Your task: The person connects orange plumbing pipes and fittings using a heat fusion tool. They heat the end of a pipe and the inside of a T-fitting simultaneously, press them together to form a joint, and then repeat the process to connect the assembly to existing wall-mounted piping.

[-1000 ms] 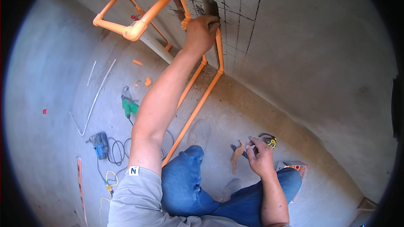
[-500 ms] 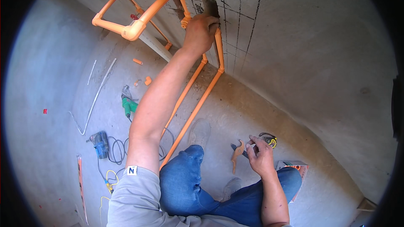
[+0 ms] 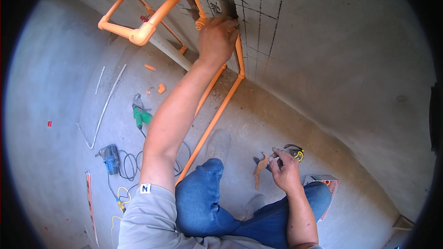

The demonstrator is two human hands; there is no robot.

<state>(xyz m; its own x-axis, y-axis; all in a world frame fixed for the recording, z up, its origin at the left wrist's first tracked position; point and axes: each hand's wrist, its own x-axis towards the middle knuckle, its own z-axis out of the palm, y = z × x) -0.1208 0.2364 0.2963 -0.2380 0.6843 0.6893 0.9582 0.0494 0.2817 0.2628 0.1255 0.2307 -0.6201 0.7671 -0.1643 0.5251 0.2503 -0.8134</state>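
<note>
My left arm reaches up to the wall. There my left hand (image 3: 218, 40) is closed around the upper end of an upright orange pipe (image 3: 239, 55), just below a rough hole (image 3: 227, 5); the hand hides the pipe's top. Over the floor at my right knee, my right hand (image 3: 286, 170) has its fingers curled toward the thumb. Something small and pale shows between them, too little of it to name. Beside that hand lies an orange-handled pipe cutter (image 3: 260, 170), and just beyond is a yellow-and-black tape measure (image 3: 296, 152).
Orange pipes with elbows (image 3: 143, 33) jut from the wall at upper left. A long orange pipe (image 3: 213, 124) runs along the floor to my left knee. Farther left lie a green tool (image 3: 140, 114), a blue power tool (image 3: 109, 157) and cables. A box (image 3: 328, 180) sits by my right knee.
The view has shifted slightly, and my left hand sits a little left in it, still on the pipe. My right hand has hardly moved.
</note>
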